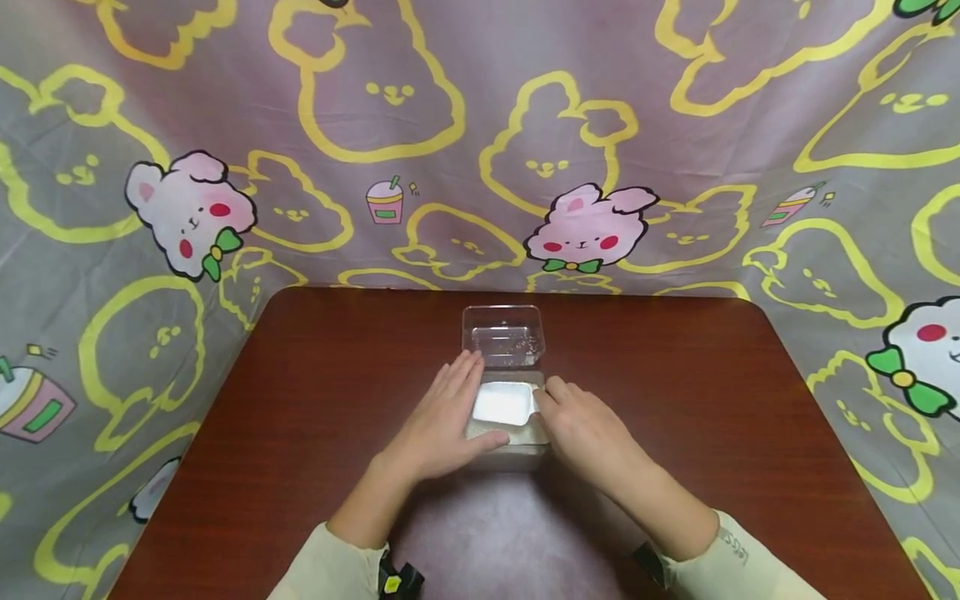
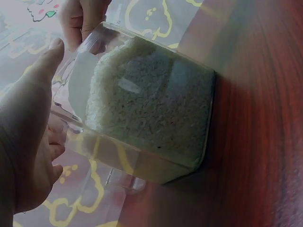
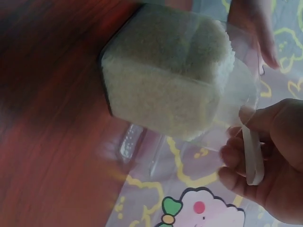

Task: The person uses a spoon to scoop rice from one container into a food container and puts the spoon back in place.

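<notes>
A clear plastic container filled with white rice stands upright on the table. Inside its top, over the rice, is a white scoop. My right hand grips the scoop's handle at the container's right side, fingers curled round it. At the opposite side my left hand lies along the container, its fingers straight and its thumb out over the near rim. Whether the left palm presses on the wall cannot be told.
Just behind the rice container sits a clear plastic box with a few grains in it. Both are on a reddish-brown table. A printed cloth hangs behind the table and along both sides.
</notes>
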A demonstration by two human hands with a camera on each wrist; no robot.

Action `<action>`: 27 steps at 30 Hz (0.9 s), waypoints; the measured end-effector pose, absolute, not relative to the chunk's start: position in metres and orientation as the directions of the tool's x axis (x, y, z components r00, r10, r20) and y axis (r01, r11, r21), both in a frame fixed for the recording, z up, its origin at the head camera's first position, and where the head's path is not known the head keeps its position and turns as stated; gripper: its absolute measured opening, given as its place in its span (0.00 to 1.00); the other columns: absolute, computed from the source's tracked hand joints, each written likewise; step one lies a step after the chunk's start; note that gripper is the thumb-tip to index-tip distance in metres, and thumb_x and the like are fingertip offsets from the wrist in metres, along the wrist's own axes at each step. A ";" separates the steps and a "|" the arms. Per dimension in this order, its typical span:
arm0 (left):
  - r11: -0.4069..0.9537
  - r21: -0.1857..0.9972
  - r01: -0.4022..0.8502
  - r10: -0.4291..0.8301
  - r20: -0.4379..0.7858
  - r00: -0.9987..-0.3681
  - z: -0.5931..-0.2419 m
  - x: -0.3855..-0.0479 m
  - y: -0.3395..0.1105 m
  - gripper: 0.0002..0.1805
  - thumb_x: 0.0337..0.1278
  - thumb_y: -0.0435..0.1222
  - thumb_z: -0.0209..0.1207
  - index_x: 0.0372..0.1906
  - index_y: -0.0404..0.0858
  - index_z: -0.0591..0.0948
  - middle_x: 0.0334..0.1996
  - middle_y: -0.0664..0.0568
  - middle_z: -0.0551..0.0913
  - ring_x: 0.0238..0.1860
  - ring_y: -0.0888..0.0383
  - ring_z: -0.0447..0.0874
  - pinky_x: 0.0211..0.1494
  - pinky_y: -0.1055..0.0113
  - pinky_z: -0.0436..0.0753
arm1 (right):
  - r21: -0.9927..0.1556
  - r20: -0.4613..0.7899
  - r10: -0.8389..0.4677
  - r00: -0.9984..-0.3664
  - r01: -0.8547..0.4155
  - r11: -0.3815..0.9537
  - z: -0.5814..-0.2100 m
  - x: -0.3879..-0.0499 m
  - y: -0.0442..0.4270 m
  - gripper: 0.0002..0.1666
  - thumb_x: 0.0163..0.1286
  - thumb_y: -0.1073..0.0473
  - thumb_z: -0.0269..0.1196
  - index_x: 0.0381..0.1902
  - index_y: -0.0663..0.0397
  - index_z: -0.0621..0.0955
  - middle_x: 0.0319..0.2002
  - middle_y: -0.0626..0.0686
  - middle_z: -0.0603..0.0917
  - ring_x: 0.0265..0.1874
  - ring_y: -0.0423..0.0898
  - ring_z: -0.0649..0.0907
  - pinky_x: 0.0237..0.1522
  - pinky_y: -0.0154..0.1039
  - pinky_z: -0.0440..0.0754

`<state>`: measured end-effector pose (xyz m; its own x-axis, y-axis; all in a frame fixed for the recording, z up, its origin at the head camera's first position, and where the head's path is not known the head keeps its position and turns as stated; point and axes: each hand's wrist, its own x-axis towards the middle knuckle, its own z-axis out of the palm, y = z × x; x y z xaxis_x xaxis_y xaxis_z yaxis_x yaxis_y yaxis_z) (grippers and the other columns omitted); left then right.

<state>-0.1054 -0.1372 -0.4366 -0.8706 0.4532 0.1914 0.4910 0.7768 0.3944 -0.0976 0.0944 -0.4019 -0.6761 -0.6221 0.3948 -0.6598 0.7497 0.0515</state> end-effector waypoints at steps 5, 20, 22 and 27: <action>0.779 0.379 0.499 0.472 0.168 -0.865 -0.435 -0.106 -0.137 0.58 0.56 0.69 0.53 0.77 0.31 0.52 0.79 0.43 0.51 0.80 0.50 0.43 0.79 0.54 0.50 | 0.149 0.359 -0.668 -0.652 -0.666 0.730 -0.399 -0.097 0.097 0.06 0.62 0.66 0.61 0.38 0.59 0.78 0.29 0.51 0.74 0.27 0.49 0.75 0.24 0.39 0.68; 0.796 0.317 0.516 0.501 0.134 -0.855 -0.435 -0.108 -0.142 0.59 0.54 0.71 0.51 0.76 0.31 0.54 0.78 0.42 0.52 0.79 0.50 0.44 0.79 0.57 0.51 | 0.199 0.338 -0.741 -0.581 -0.725 0.659 -0.398 -0.102 0.107 0.10 0.60 0.67 0.61 0.41 0.60 0.78 0.29 0.52 0.75 0.27 0.50 0.76 0.25 0.42 0.77; 0.798 0.313 0.516 0.503 0.127 -0.855 -0.436 -0.109 -0.142 0.60 0.54 0.72 0.51 0.77 0.31 0.53 0.78 0.43 0.51 0.80 0.51 0.43 0.79 0.58 0.50 | 0.202 0.337 -0.740 -0.582 -0.723 0.661 -0.396 -0.103 0.108 0.09 0.60 0.66 0.60 0.40 0.60 0.78 0.29 0.52 0.75 0.27 0.50 0.76 0.25 0.42 0.77; 0.791 0.313 0.526 0.507 0.147 -0.849 -0.436 -0.111 -0.142 0.60 0.53 0.71 0.53 0.77 0.31 0.53 0.78 0.42 0.51 0.80 0.50 0.43 0.79 0.58 0.51 | 0.220 0.320 -0.736 -0.596 -0.710 0.670 -0.383 -0.106 0.112 0.05 0.61 0.66 0.60 0.36 0.60 0.78 0.27 0.52 0.74 0.26 0.50 0.75 0.24 0.42 0.75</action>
<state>-0.1113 -0.1418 -0.4363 -0.8494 0.5068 0.1471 0.5260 0.7909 0.3128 -0.1057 0.1117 -0.3828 -0.5958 -0.7364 0.3204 -0.7095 0.6696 0.2195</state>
